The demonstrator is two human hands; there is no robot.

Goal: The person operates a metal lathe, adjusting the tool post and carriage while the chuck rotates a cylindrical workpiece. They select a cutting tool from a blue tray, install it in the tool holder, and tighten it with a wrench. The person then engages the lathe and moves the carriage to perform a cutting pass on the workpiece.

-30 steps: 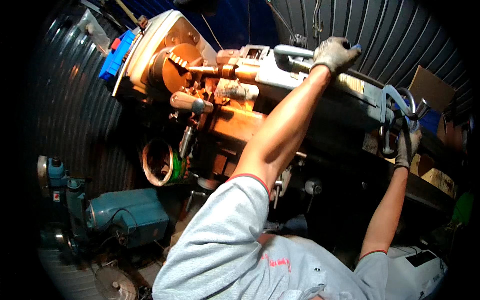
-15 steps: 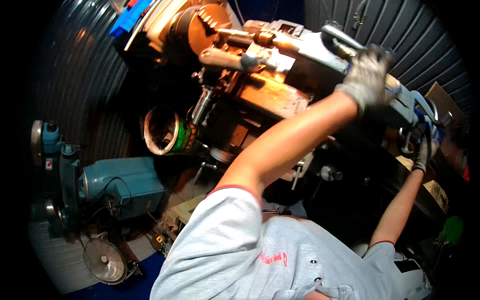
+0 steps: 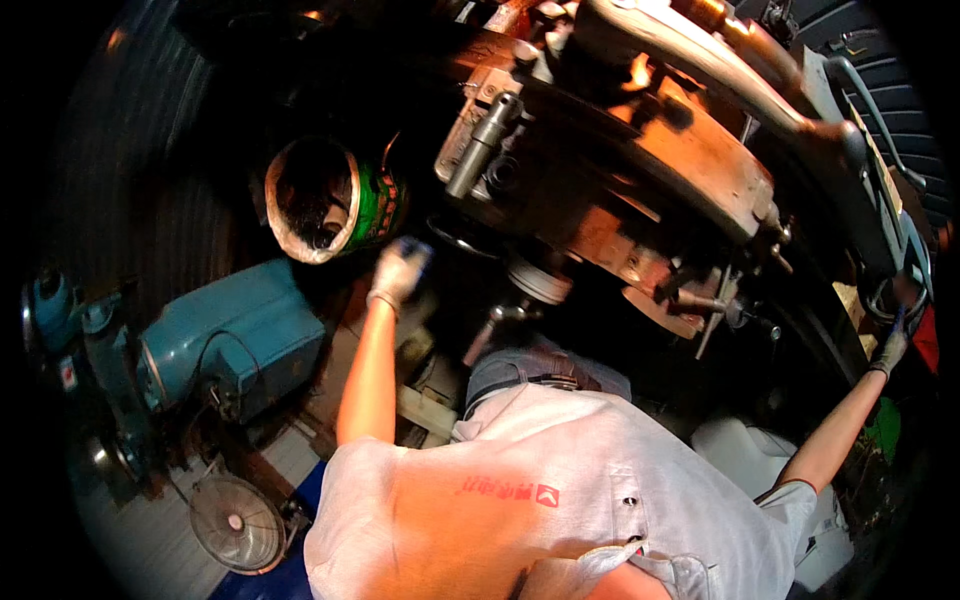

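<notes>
My left hand (image 3: 400, 268), in a pale work glove with a dark palm side, hangs in the air between a green bucket (image 3: 378, 205) and the front of a metal lathe (image 3: 690, 150). It is smeared by motion, so its fingers do not show clearly. Nearest to it are a dark ring-shaped handwheel (image 3: 462, 238) and a silver dial collar (image 3: 540, 280) with a crank. Stretched far to the right, my gloved right hand (image 3: 890, 350) has its fingers closed at the rim of a metal handwheel (image 3: 880, 300) at the lathe's right end.
A silver cylindrical part (image 3: 485, 145) juts from the lathe front, and a long pale lever (image 3: 700, 60) crosses above. At the left stand a teal motor-driven machine (image 3: 235, 330) and a round fan (image 3: 237, 522). Ribbed metal walls rise on both sides.
My left hand has come off the upper part of the lathe and swung down and left toward the bucket. The right hand stays at the right-end handwheel. The whole view has shifted.
</notes>
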